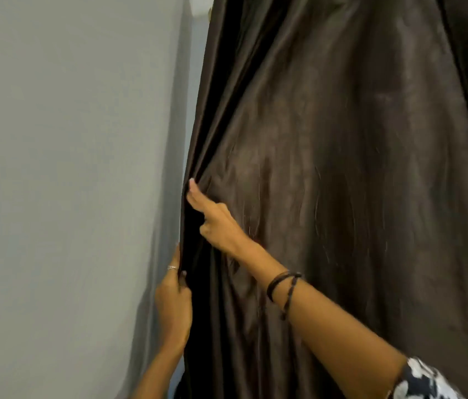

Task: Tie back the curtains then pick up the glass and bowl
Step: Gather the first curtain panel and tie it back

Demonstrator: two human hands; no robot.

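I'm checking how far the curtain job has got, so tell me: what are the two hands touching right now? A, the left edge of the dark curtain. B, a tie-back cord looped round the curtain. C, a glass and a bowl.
A: the left hand and the right hand both grip the dark curtain along its left edge, beside the grey wall.
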